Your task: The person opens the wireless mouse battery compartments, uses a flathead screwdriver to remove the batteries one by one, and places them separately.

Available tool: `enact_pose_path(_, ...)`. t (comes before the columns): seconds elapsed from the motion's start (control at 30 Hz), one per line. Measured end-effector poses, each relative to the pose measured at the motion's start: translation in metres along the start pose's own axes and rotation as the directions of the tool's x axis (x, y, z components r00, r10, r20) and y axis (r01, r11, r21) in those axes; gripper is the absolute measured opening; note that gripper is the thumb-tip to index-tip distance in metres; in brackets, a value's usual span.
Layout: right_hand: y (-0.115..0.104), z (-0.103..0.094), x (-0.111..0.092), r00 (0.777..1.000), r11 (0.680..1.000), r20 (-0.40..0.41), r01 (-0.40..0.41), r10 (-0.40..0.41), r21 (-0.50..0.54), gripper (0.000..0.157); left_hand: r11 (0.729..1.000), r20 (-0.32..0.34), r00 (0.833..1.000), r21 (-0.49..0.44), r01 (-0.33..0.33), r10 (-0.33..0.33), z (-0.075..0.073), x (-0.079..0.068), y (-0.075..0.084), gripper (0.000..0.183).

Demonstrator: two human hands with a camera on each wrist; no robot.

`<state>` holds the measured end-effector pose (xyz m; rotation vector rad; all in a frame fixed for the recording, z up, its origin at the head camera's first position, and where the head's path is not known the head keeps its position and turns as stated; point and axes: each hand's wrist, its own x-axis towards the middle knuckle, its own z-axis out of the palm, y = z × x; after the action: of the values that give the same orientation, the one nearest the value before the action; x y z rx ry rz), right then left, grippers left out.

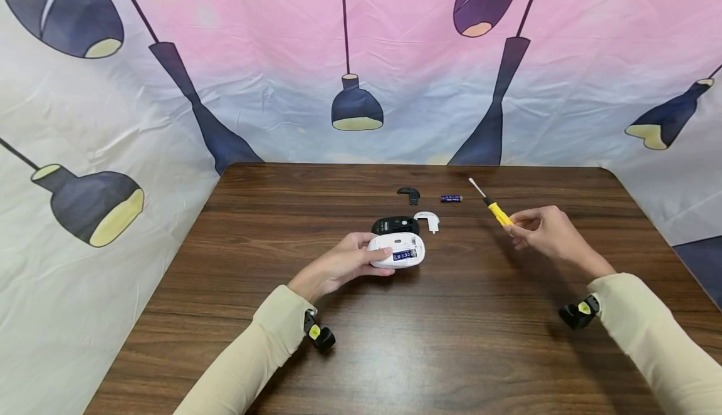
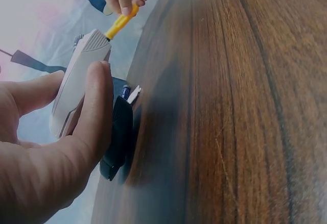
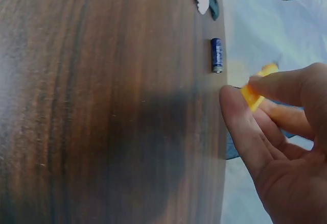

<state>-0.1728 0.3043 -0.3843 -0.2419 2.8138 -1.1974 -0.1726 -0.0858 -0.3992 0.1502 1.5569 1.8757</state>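
Observation:
My left hand (image 1: 346, 258) grips a white computer mouse (image 1: 414, 239), its underside turned up and a blue battery (image 1: 403, 255) showing in the uncovered compartment. Between thumb and fingers, my right hand (image 1: 544, 230) pinches the yellow handle of a screwdriver (image 1: 499, 212), whose metal tip points up and away to the left. Just behind the white mouse lies a black mouse (image 1: 389, 224), underside up and partly covered by it. In the left wrist view, the white mouse (image 2: 76, 81) is seen edge-on, held above the black mouse (image 2: 118, 132).
A white battery cover (image 1: 431, 219) lies beside the black mouse. Farther back are a black cover (image 1: 410, 194) and a loose blue battery (image 1: 451, 199). They rest on the brown wooden table (image 1: 271, 214). A printed cloth (image 1: 299, 114) hangs behind the table's far edge.

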Motion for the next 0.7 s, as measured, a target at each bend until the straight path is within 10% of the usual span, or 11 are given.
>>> enact_pose_path(0.7,0.012,0.020,-0.004,0.963,0.961,-0.087,-0.261,0.254,-0.091,0.034,1.000,-0.039,0.999,0.031,-0.004,0.005,0.003,0.000,-0.004,0.038)
